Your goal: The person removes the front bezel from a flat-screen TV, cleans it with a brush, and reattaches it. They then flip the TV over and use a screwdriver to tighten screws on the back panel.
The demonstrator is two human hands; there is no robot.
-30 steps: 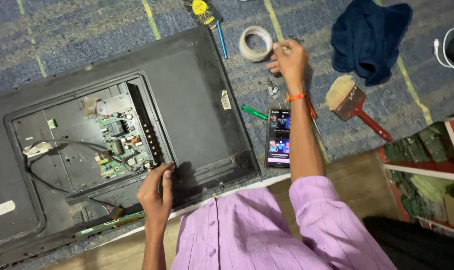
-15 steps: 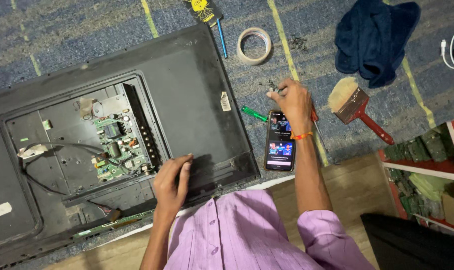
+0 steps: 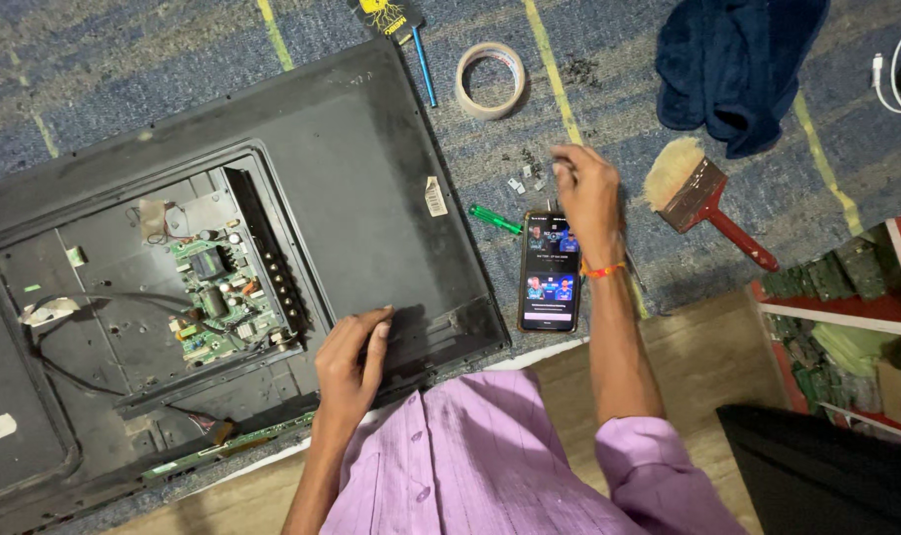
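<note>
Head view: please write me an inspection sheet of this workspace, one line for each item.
Surface: blue patterned carpet with yellow lines.
Job's things: opened flat television lying face down, circuit board exposed; small screws.
Clutter: phone, tape roll, paintbrush, green screwdriver, blue cloth.
Grippers: left hand rests on television; right hand by the screws, grip unclear.
Cables: black wire inside television; white cable.
Surroundings: red shelf with boards.
</note>
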